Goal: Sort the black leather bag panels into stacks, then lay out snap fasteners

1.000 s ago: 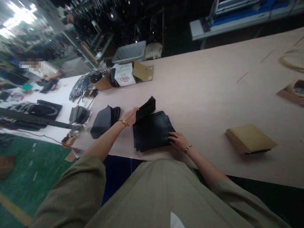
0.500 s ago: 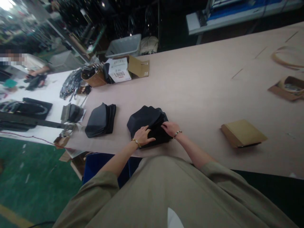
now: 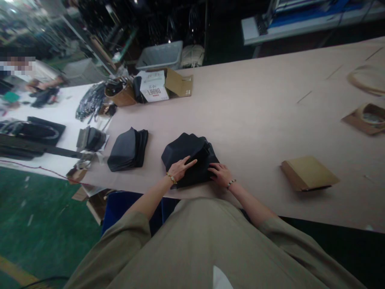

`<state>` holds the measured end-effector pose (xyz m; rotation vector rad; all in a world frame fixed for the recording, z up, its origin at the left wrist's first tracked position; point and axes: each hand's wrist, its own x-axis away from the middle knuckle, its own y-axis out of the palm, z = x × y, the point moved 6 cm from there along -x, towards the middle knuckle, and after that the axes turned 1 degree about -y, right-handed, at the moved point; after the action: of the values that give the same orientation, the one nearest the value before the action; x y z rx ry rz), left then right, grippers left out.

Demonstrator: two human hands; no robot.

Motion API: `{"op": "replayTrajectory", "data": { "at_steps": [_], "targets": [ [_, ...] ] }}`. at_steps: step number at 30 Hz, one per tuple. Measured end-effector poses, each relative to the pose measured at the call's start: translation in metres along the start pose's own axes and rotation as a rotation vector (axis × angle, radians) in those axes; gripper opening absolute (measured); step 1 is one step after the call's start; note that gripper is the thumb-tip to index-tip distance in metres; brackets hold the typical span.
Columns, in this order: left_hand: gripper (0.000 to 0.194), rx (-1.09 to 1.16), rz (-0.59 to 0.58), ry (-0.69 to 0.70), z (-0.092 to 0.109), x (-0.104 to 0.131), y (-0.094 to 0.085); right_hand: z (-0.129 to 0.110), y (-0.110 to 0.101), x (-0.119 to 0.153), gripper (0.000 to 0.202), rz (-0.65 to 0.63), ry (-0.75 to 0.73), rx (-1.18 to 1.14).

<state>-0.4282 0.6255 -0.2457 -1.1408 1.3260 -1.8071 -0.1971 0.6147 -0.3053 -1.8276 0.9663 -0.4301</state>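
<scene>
Black flat pieces of fabric or leather-like sheet (image 3: 186,146) lie in a fanned pile on the table in front of me. My left hand (image 3: 179,168) rests on the pile's near left part, thumb and index finger stretched out along a raised fold. On the pile's right side, my right hand (image 3: 221,175) lies with its fingers spread on the black material near its edge. What lies under my palms is hidden. A second stack of black pieces (image 3: 123,150) sits to the left, apart from both hands.
A brown block-like stack (image 3: 309,172) stands at right on the pinkish table (image 3: 249,116). At the back left are an open carton (image 3: 155,86) and a brown tub (image 3: 122,94). Tape rolls (image 3: 371,114) lie far right. Another person (image 3: 39,78) works at the far left.
My right hand has moved down and right from the raised sheets, its fingers now spread on the pile. My left hand stays on the pile, its fingers slightly shifted.
</scene>
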Motion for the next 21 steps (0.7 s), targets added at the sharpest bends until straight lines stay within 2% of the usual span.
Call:
{"op": "replayTrajectory", "data": {
  "at_steps": [3, 5, 7, 9, 13, 21],
  "targets": [
    [0.056, -0.040, -0.021, -0.003, 0.009, 0.002, 0.002, 0.004, 0.002, -0.002, 0.040, -0.023, -0.007, -0.001],
    [0.039, -0.020, 0.016, -0.050, 0.013, 0.002, -0.002, 0.005, -0.001, -0.006, 0.040, -0.046, -0.024, -0.015],
    [0.030, 0.013, 0.060, -0.099, 0.017, 0.003, -0.005, 0.007, -0.005, -0.009, 0.039, -0.077, -0.042, -0.023],
    [0.032, 0.034, 0.081, -0.126, 0.021, 0.004, -0.006, 0.008, -0.008, -0.013, 0.036, -0.108, -0.055, -0.006],
    [0.048, 0.023, 0.072, -0.137, 0.027, 0.005, -0.003, 0.007, -0.011, -0.021, 0.027, -0.141, -0.066, 0.057],
    [0.062, -0.014, 0.043, -0.177, 0.034, 0.005, 0.003, 0.008, -0.009, -0.026, 0.028, -0.168, -0.194, 0.143]
  ]
}}
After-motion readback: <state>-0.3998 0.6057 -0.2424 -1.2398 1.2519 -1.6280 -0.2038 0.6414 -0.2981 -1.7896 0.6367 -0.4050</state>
